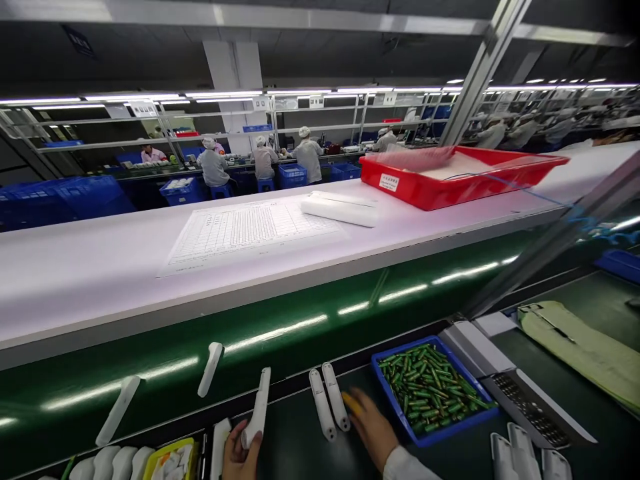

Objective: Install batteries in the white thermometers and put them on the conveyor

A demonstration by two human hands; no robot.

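Left hand point(240, 451) grasping the near end of a long white plastic casing point(261, 407), presumably light, stiff, best held by its sides, left of two similar casings point(323, 407); right hand point(374, 428) beside them, hold indeterminable.

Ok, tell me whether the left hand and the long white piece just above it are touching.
Touching. The head view shows the left hand gripping the lower end of the white piece, fingers and thumb on opposite sides.
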